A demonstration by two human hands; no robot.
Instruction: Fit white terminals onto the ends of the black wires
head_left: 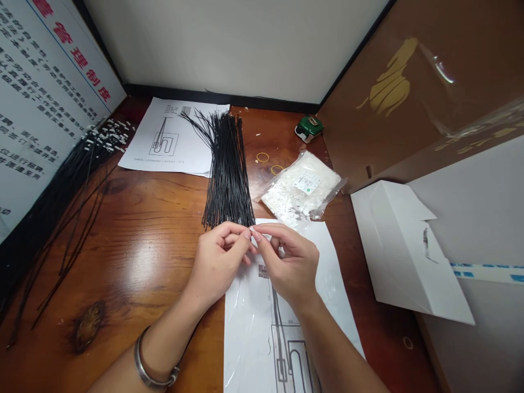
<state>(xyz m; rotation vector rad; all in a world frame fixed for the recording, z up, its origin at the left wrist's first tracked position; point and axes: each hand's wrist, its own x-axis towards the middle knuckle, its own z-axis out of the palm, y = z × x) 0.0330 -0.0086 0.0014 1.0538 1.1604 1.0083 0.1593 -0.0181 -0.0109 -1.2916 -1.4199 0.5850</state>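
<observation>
My left hand [216, 265] is closed in a pinch, thumb against forefinger. A thin black wire [191, 335] shows below that wrist and seems to run up into the hand. Fingertip to fingertip with it, my right hand [292, 262] pinches a tiny white connector [252, 230], largely covered by the fingers. Just beyond both hands lies a thick bundle of black wires [227, 169]. Beneath them is a printed drawing sheet [245, 338] in a glossy clear cover. A clear bag of small white connectors [301, 188] lies beyond the right hand.
Black wires with white connector ends [108, 136] are heaped along the left. Another drawing sheet [139, 131] lies at the back, near yellow rubber bands [262, 158] and a green tape measure [309, 128]. A white folded box [403, 245] and brown panel [429, 71] bound the right.
</observation>
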